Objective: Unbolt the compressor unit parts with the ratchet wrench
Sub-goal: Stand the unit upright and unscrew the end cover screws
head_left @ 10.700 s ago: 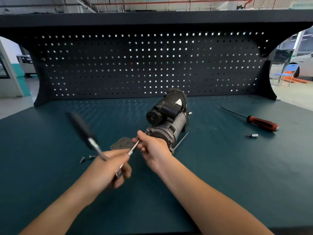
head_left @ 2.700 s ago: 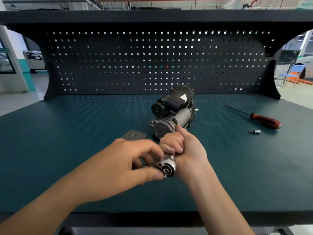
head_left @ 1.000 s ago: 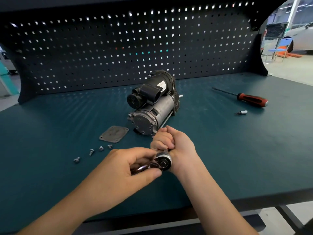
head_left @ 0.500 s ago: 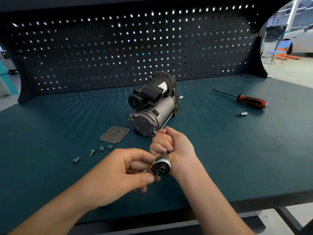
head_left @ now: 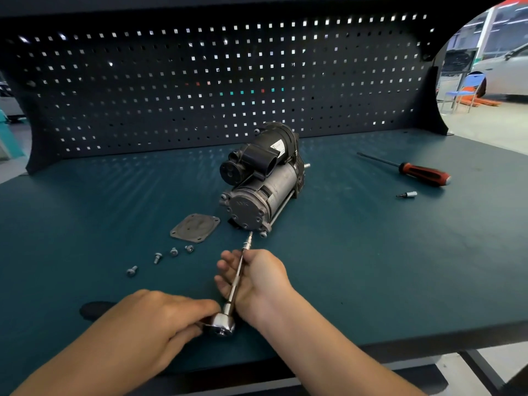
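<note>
A single view, taken from the person's head, above and just behind the near edge of the counter; it faces forward and down across the top toward the pegboard standing along the far edge; the lens is wide, so the counter's edges bow; nearest to it, low in the frame, come both forearms, the left hand and the right hand, with the ratchet wrench head large just inside the near edge; the compressor unit lies farther off, mid-counter; both far corners show, and past the right one a workshop floor.
</note>
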Available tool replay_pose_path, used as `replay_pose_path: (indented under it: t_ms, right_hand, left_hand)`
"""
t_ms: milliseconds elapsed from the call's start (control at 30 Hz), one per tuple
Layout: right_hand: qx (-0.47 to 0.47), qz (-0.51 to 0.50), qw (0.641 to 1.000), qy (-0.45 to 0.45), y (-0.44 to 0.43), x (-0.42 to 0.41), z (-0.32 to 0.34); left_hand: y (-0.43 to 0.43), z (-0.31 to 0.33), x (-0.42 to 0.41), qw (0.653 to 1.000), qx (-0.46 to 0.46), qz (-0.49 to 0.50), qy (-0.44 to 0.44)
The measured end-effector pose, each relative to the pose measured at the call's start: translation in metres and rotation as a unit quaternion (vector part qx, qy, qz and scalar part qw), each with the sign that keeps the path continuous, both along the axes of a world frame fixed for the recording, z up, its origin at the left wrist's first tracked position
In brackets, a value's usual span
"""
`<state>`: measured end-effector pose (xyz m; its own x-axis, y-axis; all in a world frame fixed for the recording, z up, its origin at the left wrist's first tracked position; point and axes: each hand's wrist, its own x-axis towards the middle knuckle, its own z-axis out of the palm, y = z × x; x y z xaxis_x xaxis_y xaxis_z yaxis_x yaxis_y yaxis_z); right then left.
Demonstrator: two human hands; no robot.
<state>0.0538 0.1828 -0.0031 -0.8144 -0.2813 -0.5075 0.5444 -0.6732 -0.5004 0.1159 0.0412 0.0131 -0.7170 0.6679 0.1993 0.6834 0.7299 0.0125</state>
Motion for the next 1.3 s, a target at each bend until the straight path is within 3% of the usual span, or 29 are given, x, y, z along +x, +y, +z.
replay_pose_path:
  t_ms: [600, 967, 1167, 1300]
  right_hand:
    - [0.014, 0.063, 0.998, 0.005, 0.018, -0.006, 0.002]
    - [-0.023, 0.062, 0.998, -0.015, 0.021, -0.011, 0.002]
    - [-0.079, -0.005, 0.995, -0.057, 0.015, -0.011, 0.006]
    - [-0.106, -0.052, 0.991, -0.069, 0.01, -0.01, 0.002]
  left_hand:
    - [-0.026, 0.004, -0.033, 0.997, -0.022, -0.072, -0.029]
    - [-0.023, 0.01, -0.033, 0.993, 0.044, -0.069, -0.079]
    - [-0.027, -0.001, -0.022, 0.991, 0.124, 0.032, -0.029]
    - [-0.029, -0.008, -0.004, 0.968, 0.186, 0.168, 0.008]
